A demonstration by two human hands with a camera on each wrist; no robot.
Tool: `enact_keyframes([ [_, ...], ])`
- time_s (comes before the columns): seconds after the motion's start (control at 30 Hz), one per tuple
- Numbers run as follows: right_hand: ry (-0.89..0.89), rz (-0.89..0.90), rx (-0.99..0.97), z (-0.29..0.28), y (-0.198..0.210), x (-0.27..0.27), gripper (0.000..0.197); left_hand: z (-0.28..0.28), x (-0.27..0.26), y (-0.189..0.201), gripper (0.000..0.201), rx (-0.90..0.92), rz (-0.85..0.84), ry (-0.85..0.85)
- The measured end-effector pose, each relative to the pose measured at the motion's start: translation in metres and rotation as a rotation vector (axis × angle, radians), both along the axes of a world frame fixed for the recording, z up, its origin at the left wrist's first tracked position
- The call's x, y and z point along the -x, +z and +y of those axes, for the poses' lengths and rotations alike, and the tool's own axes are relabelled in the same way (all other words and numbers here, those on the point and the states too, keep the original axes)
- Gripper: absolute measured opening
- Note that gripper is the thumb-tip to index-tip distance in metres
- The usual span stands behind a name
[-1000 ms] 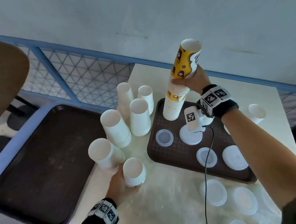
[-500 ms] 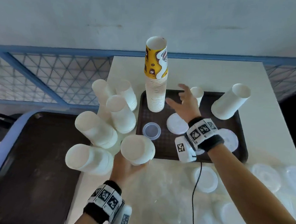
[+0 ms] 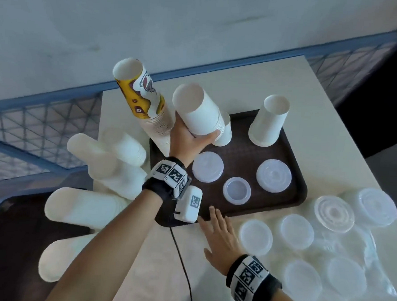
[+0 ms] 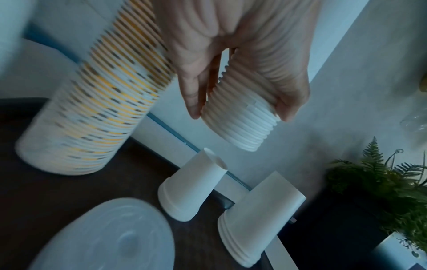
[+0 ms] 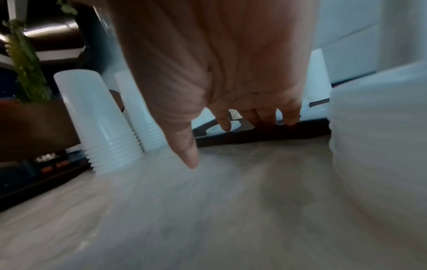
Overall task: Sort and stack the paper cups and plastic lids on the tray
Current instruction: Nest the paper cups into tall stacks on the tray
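Note:
My left hand point(image 3: 189, 138) grips a stack of white paper cups point(image 3: 197, 113), tilted and held above the back of the brown tray point(image 3: 292, 156). In the left wrist view my thumb and fingers wrap the stack's ribbed rims point(image 4: 242, 118). Just left of it stands a tall cup stack point(image 3: 149, 105) topped by a yellow printed cup. Two upturned white cups point(image 3: 270, 122) point(image 3: 225, 131) stand on the tray. Two large lids point(image 3: 207, 166) point(image 3: 273, 176) and a small lid point(image 3: 237, 190) lie on it. My right hand point(image 3: 220, 235) rests flat on the table at the tray's front edge, holding nothing.
Several white cup stacks point(image 3: 113, 161) stand and lie on the table left of the tray. A second dark tray point(image 3: 13, 243) sits lower left. Loose clear lids point(image 3: 297, 231) cover the table at right. A blue mesh railing point(image 3: 43, 122) runs behind. A black cable point(image 3: 183, 265) crosses the table.
My left hand lifted a white cup stack from the table's left side and carried it over the tray. My right hand left the tall stack and drew back to the table.

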State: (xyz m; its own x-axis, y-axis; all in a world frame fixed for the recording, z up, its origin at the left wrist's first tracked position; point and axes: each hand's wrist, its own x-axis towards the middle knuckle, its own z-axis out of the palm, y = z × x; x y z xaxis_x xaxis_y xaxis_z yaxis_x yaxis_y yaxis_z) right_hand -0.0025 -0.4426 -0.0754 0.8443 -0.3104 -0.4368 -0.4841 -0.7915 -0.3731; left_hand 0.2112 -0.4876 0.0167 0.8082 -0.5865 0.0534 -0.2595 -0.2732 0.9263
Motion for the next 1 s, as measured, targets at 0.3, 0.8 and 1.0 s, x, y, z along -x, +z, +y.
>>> enact_keyframes([
  [0.3, 0.034, 0.044, -0.027, 0.006, -0.011, -0.002, 0.114, -0.064, -0.017, -0.018, 0.081, -0.174, 0.007, 0.002],
  [0.8, 0.08, 0.053, 0.057, -0.001, 0.003, -0.006, 0.095, -0.003, 0.016, -0.04, 0.066, -0.224, 0.101, -0.031],
  [1.0, 0.171, 0.144, 0.012, -0.01, 0.025, -0.016, 0.071, 0.103, 0.071, -0.022, 0.037, -0.098, -0.123, 0.046],
])
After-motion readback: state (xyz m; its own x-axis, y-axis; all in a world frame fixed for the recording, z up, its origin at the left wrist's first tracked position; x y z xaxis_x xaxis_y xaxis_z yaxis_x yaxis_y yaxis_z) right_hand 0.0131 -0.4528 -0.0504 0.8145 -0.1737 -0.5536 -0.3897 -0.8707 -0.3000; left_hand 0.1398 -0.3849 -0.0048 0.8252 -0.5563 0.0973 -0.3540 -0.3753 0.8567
